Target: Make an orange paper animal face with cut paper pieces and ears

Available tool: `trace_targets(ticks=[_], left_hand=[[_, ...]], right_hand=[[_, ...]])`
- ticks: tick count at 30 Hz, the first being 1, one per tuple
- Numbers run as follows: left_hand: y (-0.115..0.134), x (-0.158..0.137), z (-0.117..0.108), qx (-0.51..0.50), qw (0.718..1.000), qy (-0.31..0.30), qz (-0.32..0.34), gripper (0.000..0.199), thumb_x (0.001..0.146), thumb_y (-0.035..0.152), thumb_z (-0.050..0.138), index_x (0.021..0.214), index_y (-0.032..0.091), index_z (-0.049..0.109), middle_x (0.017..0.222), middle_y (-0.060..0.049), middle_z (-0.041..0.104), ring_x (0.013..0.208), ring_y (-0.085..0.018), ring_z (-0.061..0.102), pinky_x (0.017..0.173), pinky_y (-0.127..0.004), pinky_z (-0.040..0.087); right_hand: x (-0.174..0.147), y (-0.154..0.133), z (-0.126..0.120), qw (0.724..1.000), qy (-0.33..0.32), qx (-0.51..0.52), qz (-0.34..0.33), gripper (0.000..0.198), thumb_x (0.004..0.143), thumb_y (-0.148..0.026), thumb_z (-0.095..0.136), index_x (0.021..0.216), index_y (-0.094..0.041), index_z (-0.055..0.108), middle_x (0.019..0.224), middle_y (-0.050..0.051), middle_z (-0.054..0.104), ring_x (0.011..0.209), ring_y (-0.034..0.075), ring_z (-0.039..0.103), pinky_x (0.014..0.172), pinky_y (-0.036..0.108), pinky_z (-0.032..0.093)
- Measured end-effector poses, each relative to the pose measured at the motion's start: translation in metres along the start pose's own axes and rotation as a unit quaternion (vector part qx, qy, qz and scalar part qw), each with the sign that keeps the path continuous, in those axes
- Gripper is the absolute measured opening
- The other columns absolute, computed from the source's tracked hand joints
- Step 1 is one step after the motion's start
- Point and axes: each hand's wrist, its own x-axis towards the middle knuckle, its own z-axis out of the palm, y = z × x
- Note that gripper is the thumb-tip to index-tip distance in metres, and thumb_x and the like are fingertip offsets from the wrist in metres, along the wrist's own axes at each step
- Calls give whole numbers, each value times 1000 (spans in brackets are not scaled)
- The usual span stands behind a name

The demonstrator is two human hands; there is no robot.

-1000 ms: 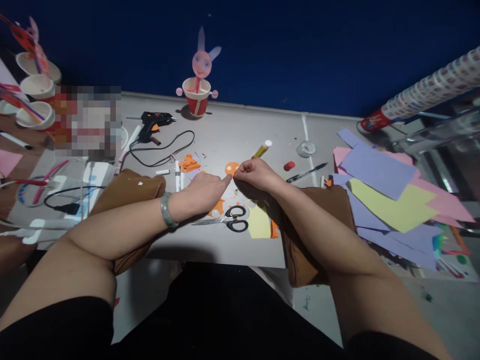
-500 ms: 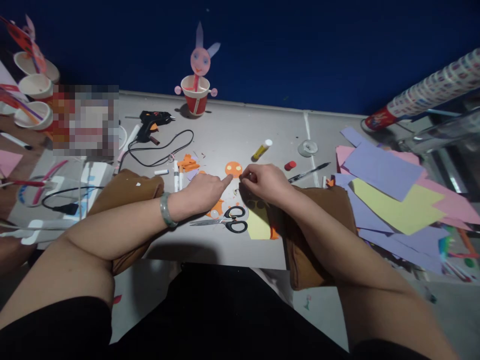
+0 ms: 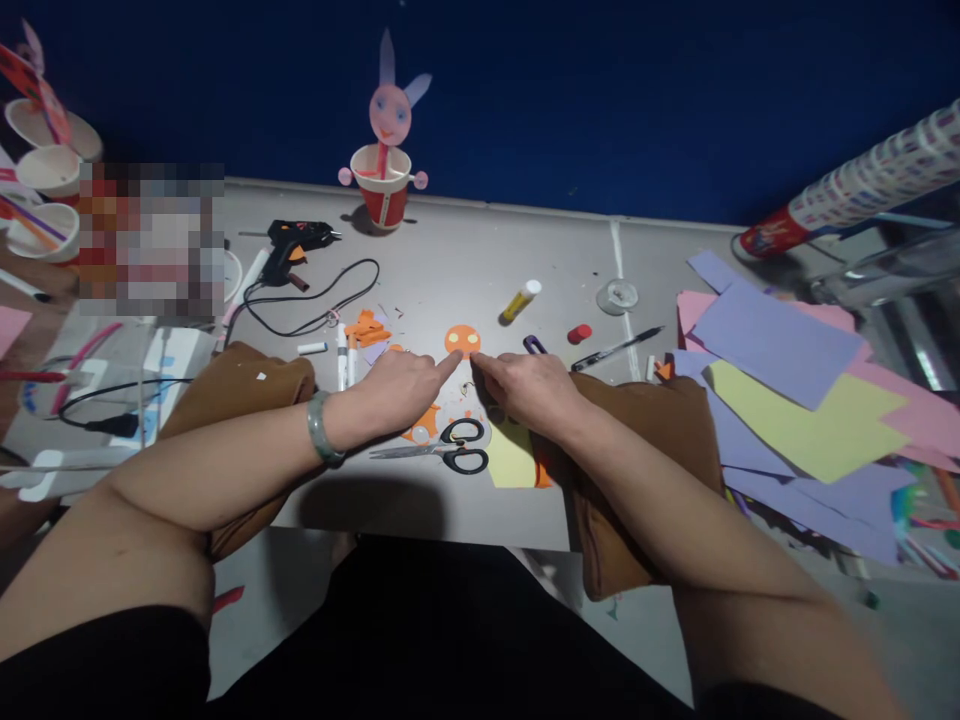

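Observation:
An orange paper disc [image 3: 462, 341] with two pale yellow spots lies flat on the table before me. My left hand [image 3: 401, 388] rests its outstretched index fingertip at the lower edge of the disc; its other fingers are curled and hold nothing. At the lower right edge, my right hand [image 3: 529, 388] points its index finger at the disc, its palm turned down and nothing visible in it. Black-handled scissors [image 3: 463, 447] lie between my wrists. Beside them is a pale yellow paper sheet [image 3: 512, 460], with round holes cut near its top.
A glue stick [image 3: 520, 302], its red cap [image 3: 579, 334], a tape roll [image 3: 618, 296] and a craft knife [image 3: 619, 348] lie beyond my right hand. A glue gun [image 3: 292, 246] and a rabbit-faced paper cup [image 3: 385, 195] stand back left. Coloured paper [image 3: 780, 335] is stacked right.
My right hand has gone from a pinch beside the disc to a stretched index finger at its lower right edge. My left index finger stays at the disc. The view has shifted slightly.

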Motion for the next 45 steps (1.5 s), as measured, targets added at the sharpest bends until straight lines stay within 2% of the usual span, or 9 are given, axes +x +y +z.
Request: trace_targets(ticks=[5, 11, 19, 26, 29, 32, 45], left_hand=[[1, 0, -2, 10, 1000, -18, -6, 59, 97, 13, 40, 156, 15, 35, 93, -12, 74, 76, -25, 69, 58, -33, 33], [2, -2, -7, 13, 1000, -28, -2, 63, 98, 11, 39, 159, 15, 28, 94, -11, 73, 79, -23, 70, 61, -32, 35], [1, -2, -4, 10, 1000, -15, -3, 60, 98, 12, 40, 158, 16, 32, 93, -12, 73, 78, -26, 71, 62, -33, 40], [4, -3, -3, 4, 1000, -11, -12, 57, 97, 11, 40, 154, 11, 38, 97, -14, 74, 83, -26, 71, 64, -34, 42], [6, -3, -3, 8, 1000, -5, -7, 60, 97, 11, 40, 157, 12, 35, 96, -14, 73, 83, -26, 71, 63, -34, 42], [6, -3, -3, 6, 1000, -15, -6, 64, 96, 11, 41, 159, 13, 29, 96, -13, 73, 81, -25, 70, 62, -33, 40], [6, -3, -8, -3, 999, -33, 8, 58, 97, 11, 40, 155, 12, 34, 97, -14, 72, 82, -24, 69, 67, -33, 43]], right_hand=[[-5, -2, -4, 1000, 11, -4, -9, 36, 100, -24, 40, 126, -22, 65, 97, 7, 77, 74, 19, 64, 59, 33, 16], [-5, 1, -1, 999, 20, -26, -32, 44, 100, -22, 40, 140, -21, 57, 92, 9, 76, 71, 19, 62, 59, 32, 19], [-2, -2, 0, 999, -11, -28, -24, 41, 100, -22, 38, 138, -22, 56, 95, 10, 76, 71, 19, 62, 59, 32, 20], [-2, -2, 0, 999, -12, -24, -20, 43, 99, -21, 39, 138, -22, 56, 94, 9, 76, 73, 19, 63, 58, 33, 16], [-2, -3, 0, 999, -10, -27, -25, 43, 100, -21, 38, 139, -21, 56, 94, 9, 76, 73, 20, 64, 58, 33, 17], [-3, -4, -1, 999, -9, -31, -24, 43, 100, -20, 38, 140, -21, 55, 94, 9, 76, 73, 20, 65, 58, 34, 17], [-3, -4, 0, 999, -10, -32, -21, 45, 99, -21, 38, 142, -20, 53, 96, 10, 77, 76, 22, 68, 58, 34, 17]])
